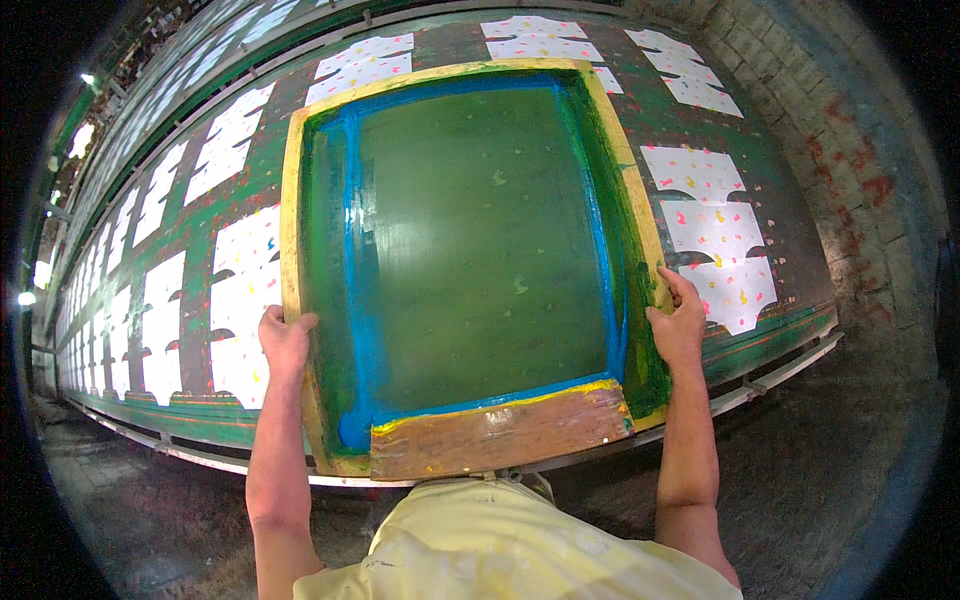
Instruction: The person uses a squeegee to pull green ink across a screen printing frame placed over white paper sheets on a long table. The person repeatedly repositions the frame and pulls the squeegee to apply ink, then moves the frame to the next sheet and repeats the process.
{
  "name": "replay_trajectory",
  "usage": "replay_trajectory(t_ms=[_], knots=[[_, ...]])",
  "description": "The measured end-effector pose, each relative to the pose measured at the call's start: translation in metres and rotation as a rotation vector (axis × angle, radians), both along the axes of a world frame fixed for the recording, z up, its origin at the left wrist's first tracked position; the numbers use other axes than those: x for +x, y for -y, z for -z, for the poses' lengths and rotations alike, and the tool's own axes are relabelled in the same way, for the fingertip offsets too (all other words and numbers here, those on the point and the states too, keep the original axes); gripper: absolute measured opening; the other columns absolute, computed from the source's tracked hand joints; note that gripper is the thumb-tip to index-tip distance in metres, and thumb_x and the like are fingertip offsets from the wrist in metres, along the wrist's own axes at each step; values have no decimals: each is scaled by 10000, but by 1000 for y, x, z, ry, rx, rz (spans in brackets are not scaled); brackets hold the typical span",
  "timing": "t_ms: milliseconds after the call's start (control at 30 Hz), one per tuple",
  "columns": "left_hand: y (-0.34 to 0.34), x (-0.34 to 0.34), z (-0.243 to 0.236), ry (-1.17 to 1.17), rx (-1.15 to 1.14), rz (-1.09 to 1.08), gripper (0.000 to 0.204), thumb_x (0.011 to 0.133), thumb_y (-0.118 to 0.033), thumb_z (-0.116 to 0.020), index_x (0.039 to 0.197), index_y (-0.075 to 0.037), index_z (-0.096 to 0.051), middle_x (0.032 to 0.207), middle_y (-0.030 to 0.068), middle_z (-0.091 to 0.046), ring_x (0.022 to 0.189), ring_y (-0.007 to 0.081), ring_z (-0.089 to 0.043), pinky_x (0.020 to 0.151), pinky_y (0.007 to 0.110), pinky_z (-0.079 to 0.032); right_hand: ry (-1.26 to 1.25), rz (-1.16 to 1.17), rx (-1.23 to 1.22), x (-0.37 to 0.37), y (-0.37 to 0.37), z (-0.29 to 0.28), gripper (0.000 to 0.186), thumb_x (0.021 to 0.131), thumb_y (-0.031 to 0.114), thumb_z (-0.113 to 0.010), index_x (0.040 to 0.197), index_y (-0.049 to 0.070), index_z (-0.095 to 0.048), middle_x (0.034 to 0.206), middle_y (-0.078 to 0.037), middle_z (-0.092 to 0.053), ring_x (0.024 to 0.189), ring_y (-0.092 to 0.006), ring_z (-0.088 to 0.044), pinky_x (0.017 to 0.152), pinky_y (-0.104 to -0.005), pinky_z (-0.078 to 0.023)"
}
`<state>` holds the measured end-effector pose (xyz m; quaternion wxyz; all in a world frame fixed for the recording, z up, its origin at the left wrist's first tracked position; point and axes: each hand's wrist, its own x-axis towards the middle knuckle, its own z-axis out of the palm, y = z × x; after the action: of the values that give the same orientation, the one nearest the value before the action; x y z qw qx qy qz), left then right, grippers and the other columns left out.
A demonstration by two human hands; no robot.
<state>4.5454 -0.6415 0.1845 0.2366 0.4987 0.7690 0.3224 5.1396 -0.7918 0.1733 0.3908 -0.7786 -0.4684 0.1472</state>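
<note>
Between my hands is a large screen printing frame [480,250] with a yellowish wooden border and a dark green mesh. Blue ink lines the inner edges of the mesh. My left hand [285,338] grips the frame's left side, thumb over the rim. On the right side my right hand [680,318] closes round the border with thumb and fingers. A wooden squeegee [500,432], its upper edge smeared yellow, lies across the frame's near end, close to my body. What is under the frame is mostly hidden.
A long green printing table [770,190] runs far to the left. White cut fabric pieces [712,235] with small coloured prints lie on it in rows. A metal rail [790,368] follows its near edge. A block wall [800,95] stands at the right.
</note>
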Motion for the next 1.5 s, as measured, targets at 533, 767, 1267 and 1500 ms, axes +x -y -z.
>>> replay_trajectory(t_ms=[533, 767, 1267, 1500], knots=[[-1, 18, 15, -26, -51, 29, 284, 782, -123, -868, 955, 36, -707, 857, 126, -759, 726, 214, -710, 703, 377, -583, 350, -154, -60, -3, 20, -28, 645, 861, 25, -873, 1479, 100, -703, 1434, -212, -699, 1329, -415, -665, 1148, -511, -540], [3, -2, 27, 39, -53, 151, 419, 817, -80, -857, 1168, 100, -719, 979, 152, -796, 891, 224, -771, 841, 374, -621, 157, -861, -65, -92, 91, -68, 577, 871, 177, -897, 1429, 145, -751, 1509, -170, -688, 1347, -390, -669, 1138, -515, -546], [9, -5, 22, 319, 114, 294, 770, 787, -11, -807, 1531, 80, -633, 1347, 195, -791, 1211, 255, -767, 1088, 368, -580, 547, -963, -261, -214, 56, -84, 546, 826, 27, -751, 1362, 131, -766, 1221, -131, -785, 1158, -373, -749, 1003, -507, -599], [5, -17, 44, 295, 191, 301, 804, 773, -43, -842, 1529, 121, -625, 1365, 266, -775, 1243, 313, -769, 1104, 403, -580, 525, -953, -454, -219, 58, -111, 466, 851, 14, -707, 1290, 142, -792, 1148, -137, -802, 1112, -394, -759, 934, -537, -615]])
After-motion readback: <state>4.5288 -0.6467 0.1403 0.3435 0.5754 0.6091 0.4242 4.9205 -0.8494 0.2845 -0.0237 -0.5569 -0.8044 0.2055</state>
